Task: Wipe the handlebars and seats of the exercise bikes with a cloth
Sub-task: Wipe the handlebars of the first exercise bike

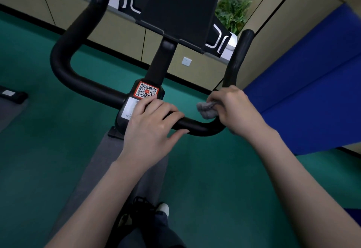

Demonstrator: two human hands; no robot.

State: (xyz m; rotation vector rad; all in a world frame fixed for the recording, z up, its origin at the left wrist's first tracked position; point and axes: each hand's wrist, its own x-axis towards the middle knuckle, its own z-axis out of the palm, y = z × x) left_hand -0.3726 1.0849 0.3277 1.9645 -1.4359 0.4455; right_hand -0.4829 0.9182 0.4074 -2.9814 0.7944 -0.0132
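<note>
Head view, looking down over the front of an exercise bike.

- Black handlebar (pixel 60 62): a U-shaped tube whose two horns rose left and right, with a crossbar running through a central clamp. A black console (pixel 181 7) stood on the stem above it.
- Right hand (pixel 237 111): fingers curled tight round a grey cloth (pixel 207 110), which was bunched in the fist. The cloth was pressed against the handlebar at the right-hand bend, where the crossbar turns up into the right horn. A wad of it stuck out on the inner side of the fist.
- Left hand (pixel 154 128): lay on the crossbar just right of the clamp. Fingers were loosely extended over the top of the tube and the thumb was spread below it. It held nothing and was not clenched. The fingertips reached a white label (pixel 129 108) on the clamp.
- An orange-bordered QR sticker (pixel 146 89) sat on the clamp just above that label.
- Both forearms were bare.

Surroundings: green floor (pixel 39 150), grey mat (pixel 105 161) under the bike, a shoe (pixel 163 208) at the bottom of the frame. A blue pad (pixel 312 83) leaned at right, a potted plant (pixel 233 11) stood beyond the console, and a wall socket (pixel 186 61) showed low on the beige wall.
</note>
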